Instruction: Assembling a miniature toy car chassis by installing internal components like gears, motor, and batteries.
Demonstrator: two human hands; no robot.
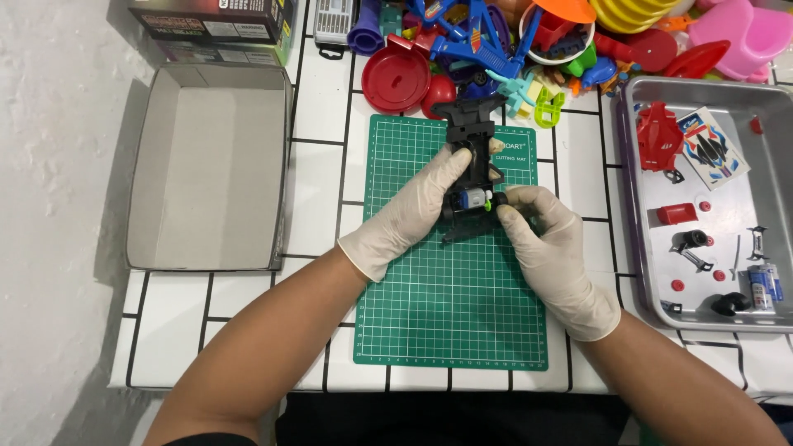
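Observation:
A black toy car chassis (471,132) with a small silver motor and a green part lies lengthwise over the upper half of a green cutting mat (450,306). My left hand (417,206), in a cream glove, grips the chassis along its left side, fingers curled over it. My right hand (549,248), also gloved, pinches the chassis at its right side near the motor, thumb and forefinger closed by a black wheel.
An open grey cardboard box lid (211,169) lies at the left. A metal tray (768,206) at the right holds a red car body, a sticker sheet, wheels, batteries and small parts. Colourful plastic toys (496,41) pile along the back of the white tiled table (318,173).

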